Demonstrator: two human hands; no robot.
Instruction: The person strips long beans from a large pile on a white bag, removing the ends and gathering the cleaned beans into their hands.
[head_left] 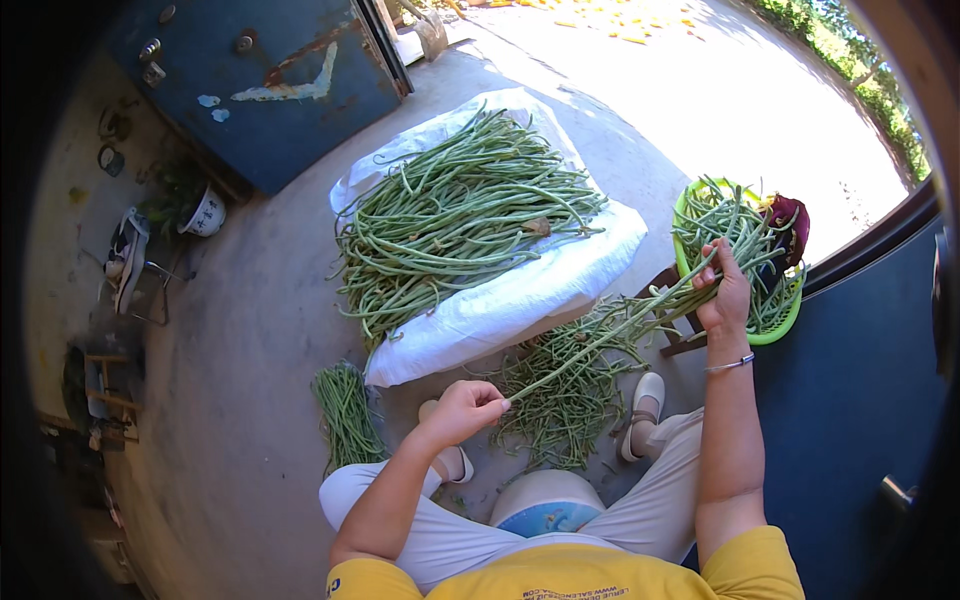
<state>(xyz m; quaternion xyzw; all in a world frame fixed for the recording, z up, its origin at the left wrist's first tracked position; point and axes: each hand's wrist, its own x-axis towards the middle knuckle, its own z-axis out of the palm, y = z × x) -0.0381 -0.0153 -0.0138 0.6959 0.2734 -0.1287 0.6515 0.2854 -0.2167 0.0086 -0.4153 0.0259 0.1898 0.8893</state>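
Observation:
My left hand (465, 412) is closed, pinching the thin end of a long green bean (565, 367) that stretches up to the right. In my right hand (727, 290) is a bunch of long beans (705, 268), gripped beside a lime-green basket (775, 333). More long beans and a dark purple thing (789, 228) lie in that basket. Ahead of me, a large heap of long beans (460, 210) rests on a white sheet (520, 305). Below it, a pile of shorter bean pieces (565, 400) covers the floor between my feet.
A tied bundle of long beans (345, 415) lies left of my left foot. A rounded stool (545, 495) is between my legs. Blue doors (260, 90) stand at the far left and at the right. A potted plant (205, 212) and a chair (150, 280) are at the left wall.

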